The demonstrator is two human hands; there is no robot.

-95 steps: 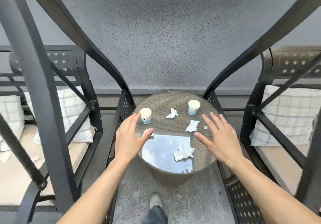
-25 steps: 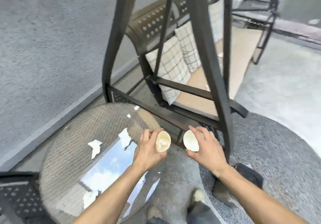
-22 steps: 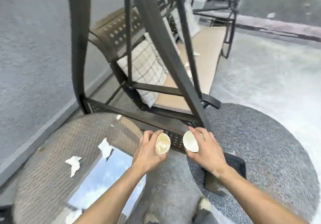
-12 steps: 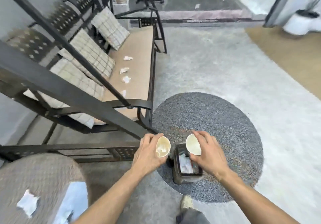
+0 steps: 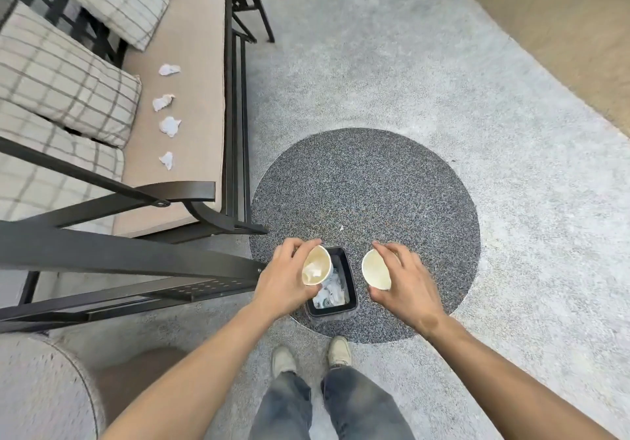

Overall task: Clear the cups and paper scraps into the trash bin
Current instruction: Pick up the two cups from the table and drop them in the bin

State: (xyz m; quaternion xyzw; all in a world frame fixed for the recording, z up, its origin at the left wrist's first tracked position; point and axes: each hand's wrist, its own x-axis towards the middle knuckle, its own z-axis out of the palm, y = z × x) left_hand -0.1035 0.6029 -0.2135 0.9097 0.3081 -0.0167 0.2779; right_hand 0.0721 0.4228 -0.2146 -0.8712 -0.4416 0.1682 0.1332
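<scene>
Trash bin (image 5: 351, 298) sits below, between hands; left hand (image 5: 284, 281) gripping its cup (image 5: 317, 265) overlaps the opening, right hand (image 5: 407, 281) holding cup (image 5: 376, 270) just beside it.

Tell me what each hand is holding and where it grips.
The left hand grips a paper cup with a scrap inside round its side wall; the right hand grips an empty paper cup the same way.

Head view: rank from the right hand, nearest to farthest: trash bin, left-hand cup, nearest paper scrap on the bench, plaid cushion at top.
From the right hand:
1. Trash bin, just to its left, on the floor below.
2. Left-hand cup, over the bin's left edge.
3. Nearest paper scrap, on the bench seat, upper left.
4. Plaid cushion, top left corner.
</scene>
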